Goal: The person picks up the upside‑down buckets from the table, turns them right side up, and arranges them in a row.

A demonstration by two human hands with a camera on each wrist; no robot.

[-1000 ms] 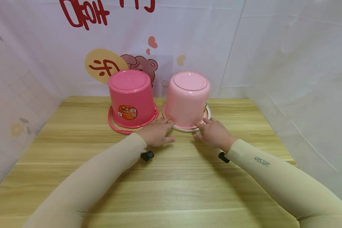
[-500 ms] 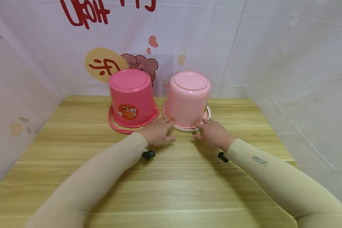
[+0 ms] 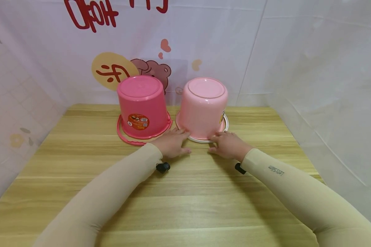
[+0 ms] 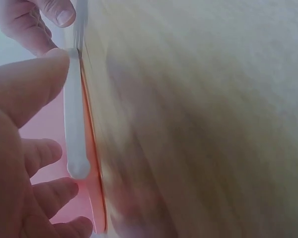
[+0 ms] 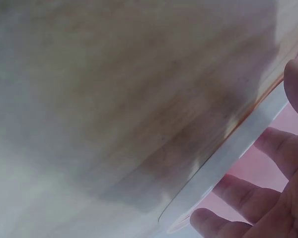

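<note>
Left grip (image 3: 172, 143) and right grip (image 3: 230, 145), fingers spread and relaxed, at a pale bucket (image 3: 204, 104)

Pale bucket: pink, inverted, right of centre in the frame's upper half, on a wooden counter (image 3: 185, 206); one hand at each side of its near rim. White handle (image 3: 201, 140): lies along that rim, close to thumb and fingers in both wrist views.

Second bucket (image 3: 145, 108): deeper pink, inverted, upper left of centre, just beside the first; red label (image 3: 138, 121) on its near side, pink handle (image 3: 119, 131) around its rim.

Sleeves (image 3: 111, 187): cream, entering from the lower corners.
</note>
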